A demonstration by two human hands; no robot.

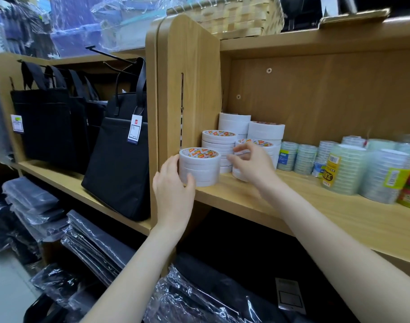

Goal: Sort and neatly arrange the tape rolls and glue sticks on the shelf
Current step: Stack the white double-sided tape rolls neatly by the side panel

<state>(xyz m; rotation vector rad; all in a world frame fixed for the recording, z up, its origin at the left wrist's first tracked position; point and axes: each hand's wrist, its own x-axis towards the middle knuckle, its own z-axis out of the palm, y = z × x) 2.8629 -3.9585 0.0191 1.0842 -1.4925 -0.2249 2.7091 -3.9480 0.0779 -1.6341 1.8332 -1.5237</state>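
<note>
Squaring up the front stack of white tape at the shelf's left end.

My left hand cups the front stack of white tape rolls, fingers curled round its side and thumb at its base, near the front edge of the shelf just beside the wooden side panel. My right hand hovers loosely curled at the neighbouring stack; I cannot tell whether it grips any roll. I'd say steady the base, nudge the rolls flush, then slide the stack back in line. The clear tape packs stand further right.
</note>
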